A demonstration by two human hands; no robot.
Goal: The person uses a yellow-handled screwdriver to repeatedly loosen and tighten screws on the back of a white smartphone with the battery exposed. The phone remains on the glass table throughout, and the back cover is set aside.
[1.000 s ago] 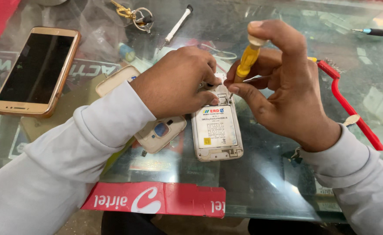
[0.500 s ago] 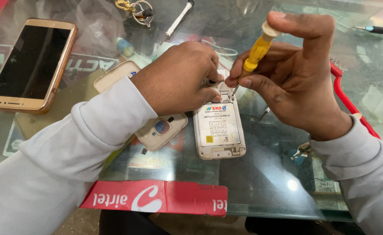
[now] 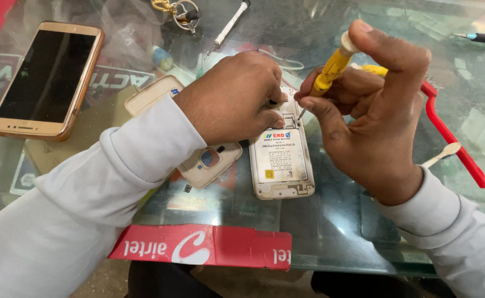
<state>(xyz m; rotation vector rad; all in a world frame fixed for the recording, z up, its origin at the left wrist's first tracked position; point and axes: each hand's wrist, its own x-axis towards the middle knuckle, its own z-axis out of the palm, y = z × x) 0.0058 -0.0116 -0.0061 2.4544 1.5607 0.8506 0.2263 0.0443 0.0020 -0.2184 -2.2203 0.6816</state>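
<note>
Right hand [image 3: 380, 127] holds a yellow screwdriver [image 3: 330, 69], tip at the upper edge of an opened phone [image 3: 281, 160] on the glass table [image 3: 336, 232]. Left hand [image 3: 234, 96] presses the phone's top. A gold phone [image 3: 46, 80] lies well apart.

I see long pale grey sleeves, softly creased, ending in ribbed cuffs at both wrists; left hand [image 3: 232, 96] and right hand [image 3: 376, 118] bare, ringless.

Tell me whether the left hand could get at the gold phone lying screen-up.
Probably yes: the gold phone lies uncovered on the glass table beside the left hand, nothing between them, though that hand now steadies the opened phone.
</note>
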